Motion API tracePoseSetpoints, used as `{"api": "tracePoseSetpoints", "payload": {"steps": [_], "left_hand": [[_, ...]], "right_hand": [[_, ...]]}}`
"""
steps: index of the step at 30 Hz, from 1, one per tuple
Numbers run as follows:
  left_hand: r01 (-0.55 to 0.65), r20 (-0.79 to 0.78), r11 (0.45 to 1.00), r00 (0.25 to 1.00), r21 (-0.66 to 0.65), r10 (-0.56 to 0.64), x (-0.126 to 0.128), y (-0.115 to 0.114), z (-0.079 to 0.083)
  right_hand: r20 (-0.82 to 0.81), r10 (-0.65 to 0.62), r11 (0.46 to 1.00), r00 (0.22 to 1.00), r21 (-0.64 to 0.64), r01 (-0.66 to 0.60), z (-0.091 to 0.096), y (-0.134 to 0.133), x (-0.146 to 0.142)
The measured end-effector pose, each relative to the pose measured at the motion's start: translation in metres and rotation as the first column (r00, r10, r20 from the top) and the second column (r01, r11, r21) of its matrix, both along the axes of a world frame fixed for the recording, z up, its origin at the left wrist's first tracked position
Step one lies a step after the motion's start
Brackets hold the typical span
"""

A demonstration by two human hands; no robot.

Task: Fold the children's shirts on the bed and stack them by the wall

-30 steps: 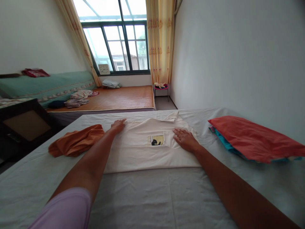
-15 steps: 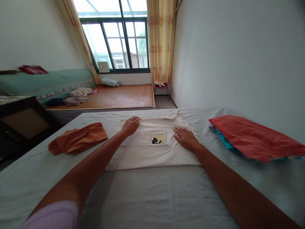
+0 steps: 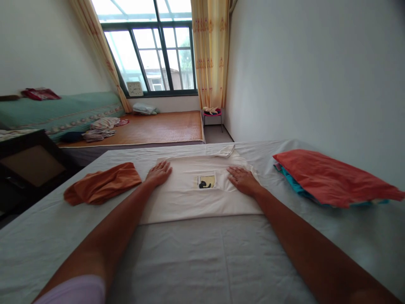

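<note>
A white T-shirt (image 3: 196, 198) with a small yellow and black print lies folded flat on the bed's grey sheet (image 3: 202, 261). My left hand (image 3: 159, 173) rests palm down on the shirt's left edge, fingers stretched out. On the shirt's right side my right hand (image 3: 242, 180) lies flat too, fingers apart. Neither hand holds anything.
A crumpled orange garment (image 3: 101, 183) lies left of the shirt. A stack of folded red and blue cloth (image 3: 325, 179) sits at the right by the wall. Beyond the bed are a mat-covered platform (image 3: 158, 128), a window and a dark cabinet (image 3: 28, 162) at left.
My left hand slid right across the top of the shirt, then came back to its left edge. My right hand stayed almost still on the right side.
</note>
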State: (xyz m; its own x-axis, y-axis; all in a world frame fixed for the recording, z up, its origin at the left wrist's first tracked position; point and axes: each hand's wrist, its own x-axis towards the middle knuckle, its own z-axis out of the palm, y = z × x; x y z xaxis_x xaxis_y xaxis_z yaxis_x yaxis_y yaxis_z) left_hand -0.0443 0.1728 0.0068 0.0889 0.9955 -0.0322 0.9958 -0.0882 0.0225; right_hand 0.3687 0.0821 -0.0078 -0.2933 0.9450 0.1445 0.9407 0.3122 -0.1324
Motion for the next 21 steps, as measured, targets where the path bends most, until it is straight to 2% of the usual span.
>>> {"api": "tracePoseSetpoints", "payload": {"steps": [4, 10, 12, 17, 21], "left_hand": [[-0.109, 0.0, 0.994, 0.994, -0.012, 0.109, -0.018, 0.0, 0.003], [-0.172, 0.022, 0.985, 0.985, 0.022, 0.171, -0.02, -0.001, 0.001], [-0.16, 0.032, 0.986, 0.987, 0.043, 0.159, -0.022, 0.0, -0.002], [-0.139, 0.041, 0.983, 0.99, 0.122, 0.135, -0.027, 0.002, -0.009], [-0.118, 0.058, 0.975, 0.992, 0.187, 0.109, -0.029, 0.002, -0.012]], "right_hand": [[-0.002, -0.004, 1.0, 1.0, -0.009, 0.004, -0.001, 0.0, 0.001], [0.018, -0.008, 1.0, 1.0, -0.003, 0.008, 0.001, -0.001, 0.0], [0.03, -0.055, 0.998, 0.998, -0.004, 0.055, 0.001, -0.001, -0.001], [0.065, -0.299, 0.954, 0.952, 0.03, 0.298, -0.004, 0.001, -0.003], [0.107, -0.313, 0.949, 0.944, 0.063, 0.308, -0.005, 0.0, -0.006]]}}
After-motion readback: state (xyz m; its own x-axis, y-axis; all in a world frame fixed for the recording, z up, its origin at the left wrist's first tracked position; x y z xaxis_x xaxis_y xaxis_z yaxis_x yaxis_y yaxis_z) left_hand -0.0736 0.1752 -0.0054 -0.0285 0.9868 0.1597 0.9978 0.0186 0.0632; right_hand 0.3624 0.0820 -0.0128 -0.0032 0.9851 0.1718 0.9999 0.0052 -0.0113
